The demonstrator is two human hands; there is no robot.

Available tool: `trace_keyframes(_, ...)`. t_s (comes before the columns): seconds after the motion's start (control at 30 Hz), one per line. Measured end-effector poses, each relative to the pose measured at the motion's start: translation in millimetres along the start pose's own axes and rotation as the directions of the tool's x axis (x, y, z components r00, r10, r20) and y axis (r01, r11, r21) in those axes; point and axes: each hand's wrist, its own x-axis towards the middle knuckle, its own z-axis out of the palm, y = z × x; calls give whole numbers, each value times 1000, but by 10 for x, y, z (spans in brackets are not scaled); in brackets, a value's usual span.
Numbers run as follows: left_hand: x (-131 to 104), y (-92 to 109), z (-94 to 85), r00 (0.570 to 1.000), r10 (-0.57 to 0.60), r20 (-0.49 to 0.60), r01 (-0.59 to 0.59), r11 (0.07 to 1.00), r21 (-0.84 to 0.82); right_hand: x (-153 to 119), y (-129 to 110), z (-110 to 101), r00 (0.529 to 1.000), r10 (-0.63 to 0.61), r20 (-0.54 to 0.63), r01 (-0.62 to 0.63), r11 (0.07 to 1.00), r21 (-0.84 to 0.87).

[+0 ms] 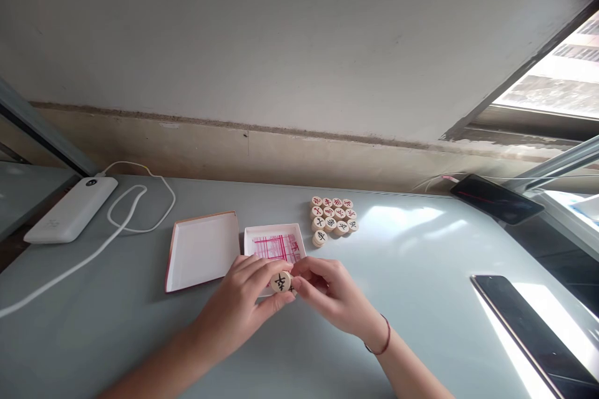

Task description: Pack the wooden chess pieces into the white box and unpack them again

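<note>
My left hand (246, 290) is closed on a round wooden Chinese chess piece (281, 282), gripped between thumb and fingers with its black character facing up. Against it my right hand (327, 293) is closed too, its thumb and fingertips pinching at a second piece that shows only a sliver of black marking. Both hands are over the near edge of a small white box (248, 237) with a pink-lined sheet (281, 246) inside. Right of the box, small stacks of Chinese chess pieces (329, 212) stand in rows, red characters at the back and black ones in front.
A white lid-like tray (203, 252) lies left of the box. Further left are a white power bank (72, 209) and its looping white cable (135, 230). One dark phone (496, 199) rests at the back right, another phone (528, 324) nearer. A wall (281, 156) borders the table's back edge.
</note>
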Motion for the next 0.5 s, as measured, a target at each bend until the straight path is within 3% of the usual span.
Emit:
trace_keyframes(0.07,-5,-21,1,1000,-6,-7,6,1000,11,-6,20,-104,999,30,-40,-30,1000,-5)
trace_keyframes(0.13,-7,-44,-9,999,-35,-13,35,999,25,-18,66,-264,982,90,-166,-101,993,-58)
trace_keyframes(0.23,-6,-64,-21,996,-84,-11,85,996,27,-32,181,-518,907,215,-362,-292,940,-174)
trace_keyframes(0.33,-10,-72,-3,996,-88,-2,88,996,21,-15,330,-663,871,289,-397,-415,866,-279)
trace_keyframes(0.5,-23,-85,49,996,-92,0,92,995,39,37,470,-668,868,249,-430,-442,782,-440)
